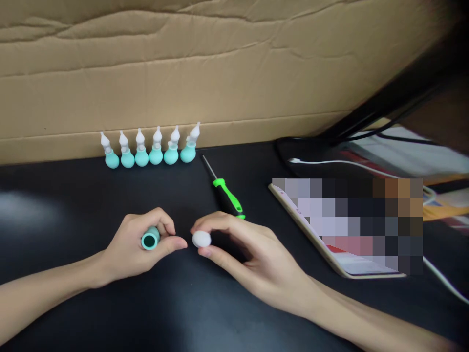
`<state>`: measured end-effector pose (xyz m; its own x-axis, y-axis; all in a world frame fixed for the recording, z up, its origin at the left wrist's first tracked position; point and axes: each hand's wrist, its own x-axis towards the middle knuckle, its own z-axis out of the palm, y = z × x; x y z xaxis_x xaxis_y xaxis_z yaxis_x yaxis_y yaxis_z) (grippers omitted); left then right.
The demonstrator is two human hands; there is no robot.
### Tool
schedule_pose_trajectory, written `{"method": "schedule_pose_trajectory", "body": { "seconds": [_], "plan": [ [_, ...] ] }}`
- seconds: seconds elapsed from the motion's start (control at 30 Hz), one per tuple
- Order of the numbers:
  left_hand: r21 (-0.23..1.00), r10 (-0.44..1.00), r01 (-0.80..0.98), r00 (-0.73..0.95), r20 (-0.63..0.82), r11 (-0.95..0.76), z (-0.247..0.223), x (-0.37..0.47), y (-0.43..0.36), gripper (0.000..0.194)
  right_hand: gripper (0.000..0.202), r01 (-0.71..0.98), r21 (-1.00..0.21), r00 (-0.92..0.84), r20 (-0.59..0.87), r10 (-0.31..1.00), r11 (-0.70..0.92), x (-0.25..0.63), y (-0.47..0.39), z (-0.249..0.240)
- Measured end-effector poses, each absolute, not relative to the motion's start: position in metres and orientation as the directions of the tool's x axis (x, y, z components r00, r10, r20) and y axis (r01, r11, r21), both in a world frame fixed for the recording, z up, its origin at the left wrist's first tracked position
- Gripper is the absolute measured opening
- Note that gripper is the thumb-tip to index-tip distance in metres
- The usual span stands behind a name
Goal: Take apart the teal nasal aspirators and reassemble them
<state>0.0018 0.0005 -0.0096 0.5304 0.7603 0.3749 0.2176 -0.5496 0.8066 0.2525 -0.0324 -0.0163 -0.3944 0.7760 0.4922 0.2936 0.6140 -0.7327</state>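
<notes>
My left hand [142,244] is curled around a teal rubber bulb [154,234], whose round dark opening faces me. Most of the bulb is hidden in the palm. A small white rounded piece [201,239] is pinched between the thumb and fingers of my right hand [256,254]. The two hands are close together but apart, above the black table. Behind them stands a row of several teal bulbs [156,154] with white and clear pointed tips.
A green and black screwdriver [229,195] lies beyond my right hand. To the right are a blurred-out tablet or phone [351,225], a white cable [330,162] and black cables. Cardboard [220,73] rises behind the black table [73,195].
</notes>
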Motion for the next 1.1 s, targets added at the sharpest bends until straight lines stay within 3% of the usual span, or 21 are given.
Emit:
{"method": "schedule_pose_trajectory", "body": {
  "seconds": [0.17, 0.33, 0.53, 0.83, 0.97, 1.1],
  "plan": [
    [0.694, 0.744, 0.339, 0.511, 0.431, -0.635, -0.015, 0.002, -0.005, 0.038, 0.019, 0.038, -0.92, -0.336, 0.356, 0.872, 0.39, 0.248, -0.036, -0.015],
    [0.318, 0.563, 0.466, 0.647, 0.515, -0.826, -0.022, 0.001, -0.012, 0.028, 0.022, -0.037, -0.9, -0.366, 0.417, 0.832, 0.435, 0.243, -0.038, -0.017],
    [0.171, 0.528, 0.522, 0.677, 0.513, -0.836, -0.024, 0.005, -0.013, 0.027, 0.016, 0.096, -0.768, -0.446, 0.535, 0.717, 0.633, 0.236, -0.046, -0.021],
    [0.045, 0.501, 0.583, 0.653, 0.568, -0.811, -0.03, 0.013, -0.018, 0.041, 0.013, 0.376, -0.545, -0.457, 0.596, 0.661, 0.75, 0.236, -0.057, -0.018],
    [-0.023, 0.481, 0.608, 0.65, 0.589, -0.793, -0.031, 0.014, -0.02, 0.041, 0.018, 0.425, -0.518, -0.451, 0.591, 0.669, 0.743, 0.234, -0.06, -0.019],
    [-0.069, 0.463, 0.612, 0.662, 0.59, -0.788, -0.031, 0.014, -0.022, 0.042, 0.026, 0.444, -0.573, -0.428, 0.539, 0.725, 0.689, 0.232, -0.062, -0.021]
  ]
}}
